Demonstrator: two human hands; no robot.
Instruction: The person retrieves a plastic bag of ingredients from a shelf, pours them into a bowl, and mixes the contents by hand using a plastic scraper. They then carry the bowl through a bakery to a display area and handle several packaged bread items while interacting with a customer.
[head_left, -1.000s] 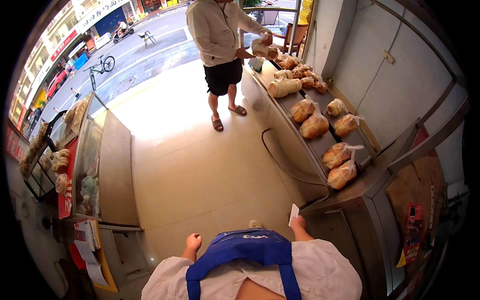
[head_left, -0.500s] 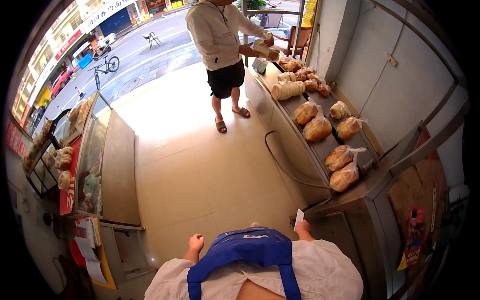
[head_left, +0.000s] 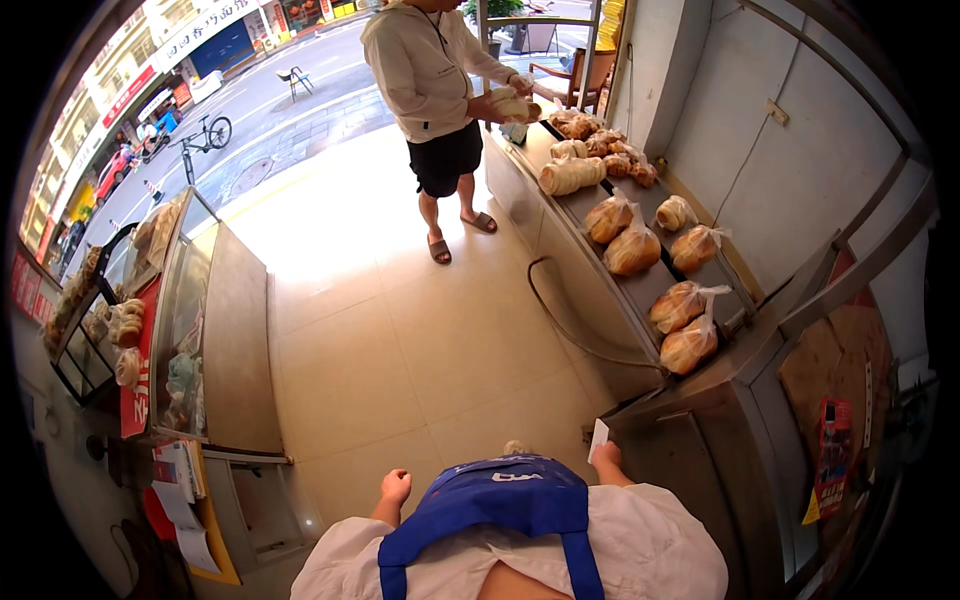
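Note:
At my right side, my right hand [head_left: 607, 456] is closed on a small flat white card [head_left: 598, 438]; what the card is for does not show. My left hand [head_left: 397, 486] hangs beside my blue apron [head_left: 500, 495], fingers curled in, nothing visible in it. Ahead, a person in a light jacket [head_left: 415, 75] stands by the bread shelf [head_left: 640, 285] and holds a clear bag of pale bread [head_left: 512, 105] in both hands. On the shelf lie several bagged brown loaves [head_left: 632, 247] and a long pale bagged roll [head_left: 573, 177].
A glass display case [head_left: 180, 330] with bagged buns stands on the left. Below it are papers [head_left: 180, 515] near a yellow board. A dark hose [head_left: 560, 330] loops from the right counter over the tiled floor [head_left: 340, 350]. Beyond lies a street with a bicycle [head_left: 208, 135].
The person ahead has lowered and turned the bag of bread slightly. My view has shifted a little. My hands keep nearly the same place, the card still in my right hand.

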